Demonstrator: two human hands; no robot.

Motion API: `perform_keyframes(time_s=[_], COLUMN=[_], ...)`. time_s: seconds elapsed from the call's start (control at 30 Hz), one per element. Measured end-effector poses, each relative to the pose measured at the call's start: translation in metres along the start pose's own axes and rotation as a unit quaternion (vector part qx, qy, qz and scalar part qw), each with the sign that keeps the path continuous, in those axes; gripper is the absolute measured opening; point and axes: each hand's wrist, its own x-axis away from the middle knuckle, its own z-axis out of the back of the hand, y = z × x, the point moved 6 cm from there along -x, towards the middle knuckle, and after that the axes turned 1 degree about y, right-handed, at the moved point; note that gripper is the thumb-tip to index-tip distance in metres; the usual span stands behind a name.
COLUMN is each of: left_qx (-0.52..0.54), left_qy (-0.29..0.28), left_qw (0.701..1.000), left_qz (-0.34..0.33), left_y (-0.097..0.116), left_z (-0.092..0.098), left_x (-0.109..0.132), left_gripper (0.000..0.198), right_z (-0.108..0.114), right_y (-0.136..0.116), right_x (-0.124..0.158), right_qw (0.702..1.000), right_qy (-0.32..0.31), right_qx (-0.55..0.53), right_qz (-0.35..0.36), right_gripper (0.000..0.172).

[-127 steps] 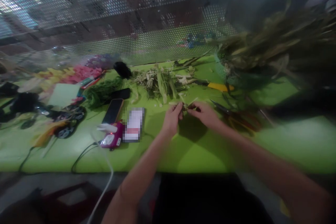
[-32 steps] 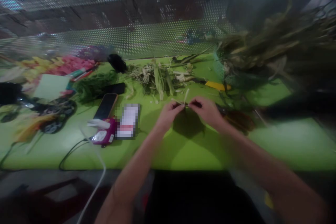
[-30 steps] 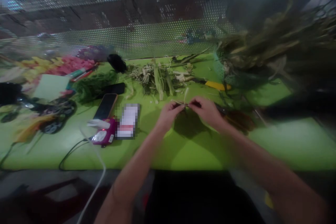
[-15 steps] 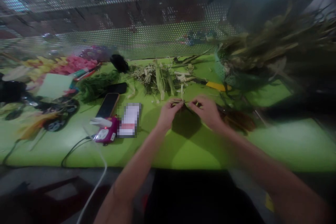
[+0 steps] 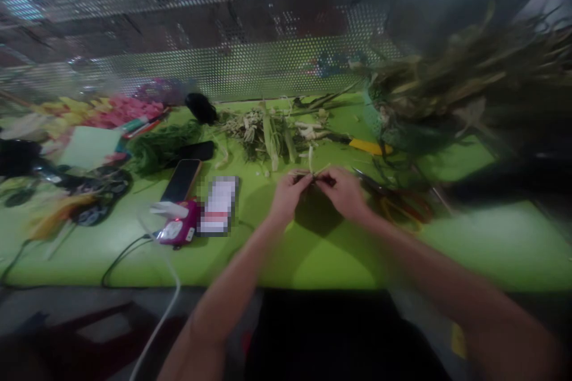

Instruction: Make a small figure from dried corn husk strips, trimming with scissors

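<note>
My left hand (image 5: 289, 191) and my right hand (image 5: 343, 191) meet fingertip to fingertip over the green tabletop. Between them is a thin piece of dried plant strip (image 5: 311, 158), whose pale end stands up above the fingers. The left thumb and fingers pinch it. My right fingers are closed at the same spot, on the strip's lower part, which is mostly hidden. Just beyond the hands lies a heap of dried plant strips (image 5: 254, 131). To the right of my right hand is a pair of scissors (image 5: 404, 205), partly covered by the forearm.
A yellow-handled cutter (image 5: 369, 146) lies behind the right hand. At the right a green basket (image 5: 375, 110) holds dried stalks. Leftward are a phone (image 5: 181, 181), a second phone (image 5: 218, 205), a purple power socket (image 5: 181, 225) with cables, and green fibre (image 5: 156, 146). A perforated metal screen (image 5: 201, 68) backs the table.
My right hand has moved slightly left, closing the small gap to my left hand. Its fingers now press at the strip. The scissors show more beside it.
</note>
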Motion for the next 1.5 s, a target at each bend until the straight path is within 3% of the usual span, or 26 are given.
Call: perform_keyframes(time_s=[0.17, 0.27, 0.47, 0.63, 0.7, 0.9, 1.07, 1.17, 1.37, 1.5], left_qx=[0.118, 0.143, 0.156, 0.168, 0.161, 0.103, 0.141, 0.140, 0.073, 0.052], left_qy=[0.001, -0.010, 0.020, 0.046, 0.042, 0.030, 0.037, 0.027, 0.007, -0.042], left_qw=[0.988, 0.980, 0.982, 0.981, 0.982, 0.992, 0.984, 0.984, 0.996, 0.997], left_qz=[0.095, 0.135, 0.103, 0.086, 0.091, 0.064, 0.100, 0.108, 0.048, 0.027], left_y=[-0.016, -0.017, -0.009, -0.010, -0.012, -0.016, -0.014, -0.015, -0.010, -0.001], left_z=[-0.001, -0.001, 0.005, 0.007, 0.007, 0.007, 0.004, 0.002, -0.001, -0.009], left_x=[-0.002, -0.002, -0.004, -0.005, -0.005, -0.006, -0.005, -0.004, 0.000, 0.005], left_gripper=[0.022, 0.025, 0.026, 0.028, 0.029, 0.031, 0.031, 0.029, 0.023, 0.018], right_z=[-0.008, -0.009, 0.004, -0.011, -0.013, -0.006, -0.014, -0.018, 0.009, 0.020], right_y=[-0.012, -0.009, -0.007, -0.019, -0.020, -0.020, -0.020, -0.020, -0.019, -0.011], right_x=[0.003, 0.001, 0.001, 0.010, 0.010, 0.008, 0.010, 0.010, 0.002, -0.003], right_qw=[0.981, 0.974, 0.972, 0.943, 0.939, 0.951, 0.932, 0.931, 0.969, 0.989], right_qy=[-0.022, -0.039, 0.002, -0.082, -0.085, -0.061, -0.108, -0.117, 0.025, 0.041], right_qx=[0.168, 0.196, 0.203, 0.228, 0.230, 0.206, 0.238, 0.238, 0.164, 0.096], right_qz=[0.096, 0.109, 0.122, 0.229, 0.243, 0.225, 0.249, 0.251, 0.182, 0.109], right_gripper=[0.013, 0.012, 0.019, 0.031, 0.029, 0.019, 0.034, 0.032, 0.016, 0.017])
